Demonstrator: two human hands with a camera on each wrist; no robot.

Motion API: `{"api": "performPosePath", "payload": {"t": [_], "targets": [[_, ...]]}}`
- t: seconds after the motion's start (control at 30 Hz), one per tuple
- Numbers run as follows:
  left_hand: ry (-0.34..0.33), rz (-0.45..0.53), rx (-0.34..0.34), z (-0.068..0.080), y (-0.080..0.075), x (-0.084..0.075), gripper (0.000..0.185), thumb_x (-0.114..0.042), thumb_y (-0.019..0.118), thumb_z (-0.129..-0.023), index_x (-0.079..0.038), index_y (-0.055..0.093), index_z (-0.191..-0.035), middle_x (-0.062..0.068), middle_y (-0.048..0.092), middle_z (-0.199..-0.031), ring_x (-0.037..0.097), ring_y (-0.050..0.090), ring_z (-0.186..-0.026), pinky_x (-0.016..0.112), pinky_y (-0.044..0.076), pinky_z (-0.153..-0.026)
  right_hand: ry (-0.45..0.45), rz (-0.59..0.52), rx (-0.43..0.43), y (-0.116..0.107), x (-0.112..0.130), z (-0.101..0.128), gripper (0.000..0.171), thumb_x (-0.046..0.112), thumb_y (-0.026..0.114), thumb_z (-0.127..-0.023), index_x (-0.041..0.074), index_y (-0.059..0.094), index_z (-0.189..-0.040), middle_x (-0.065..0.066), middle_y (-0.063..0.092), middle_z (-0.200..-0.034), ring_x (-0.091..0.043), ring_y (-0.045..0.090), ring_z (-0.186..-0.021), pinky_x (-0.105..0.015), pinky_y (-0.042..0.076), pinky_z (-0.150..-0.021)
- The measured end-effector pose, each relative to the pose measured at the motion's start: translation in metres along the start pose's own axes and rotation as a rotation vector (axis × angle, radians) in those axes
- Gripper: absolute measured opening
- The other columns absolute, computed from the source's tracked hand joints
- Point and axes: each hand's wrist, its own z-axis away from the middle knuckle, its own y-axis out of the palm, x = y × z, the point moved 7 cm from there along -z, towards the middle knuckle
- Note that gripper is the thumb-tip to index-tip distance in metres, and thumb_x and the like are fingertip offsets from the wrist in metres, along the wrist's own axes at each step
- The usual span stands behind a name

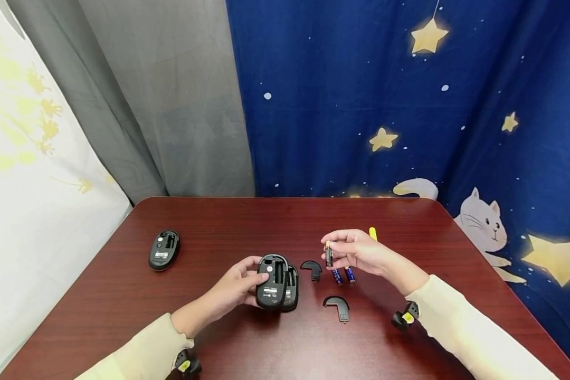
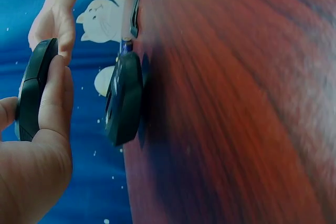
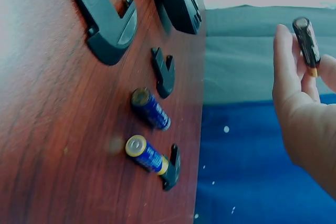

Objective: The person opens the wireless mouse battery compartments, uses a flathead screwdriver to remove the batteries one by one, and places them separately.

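my left hand [image 1: 235,287] clamps a black mouse [image 1: 272,281] at frame centre, lifted off the surface [image 1: 218,221]; my right hand [image 1: 361,252] pinches a battery [image 1: 329,254] just right, above two blue batteries [image 1: 342,275]; open surface toward the upper edge.

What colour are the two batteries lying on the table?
Blue with gold ends, clearest in the right wrist view.
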Motion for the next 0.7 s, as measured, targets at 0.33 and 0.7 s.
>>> {"api": "performPosePath", "payload": {"t": [0.33,0.7], "targets": [[0.026,0.000,-0.062,0.001,-0.027,-0.009,0.040,-0.011,0.055,-0.098,0.002,0.037,-0.131,0.016,0.065,-0.105,0.025,0.069,-0.086,0.040,0.059,-0.069,0.034,-0.092,-0.131,-0.028,-0.011,0.017,0.028,0.005,0.051,-0.100,-0.006,0.051,-0.126,-0.013,0.063,-0.101,-0.021,0.066,-0.091,-0.044,0.054,-0.085],[0.043,-0.030,-0.215,-0.002,-0.075,-0.012,0.039,-0.010,0.054,-0.099,0.002,0.036,-0.132,0.012,0.066,-0.102,0.022,0.069,-0.086,0.038,0.059,-0.069,0.057,-0.095,-0.108,-0.043,-0.020,0.037,0.034,-0.004,0.049,-0.098,-0.012,0.045,-0.130,-0.013,0.065,-0.106,-0.021,0.066,-0.098,-0.042,0.052,-0.089]]}}
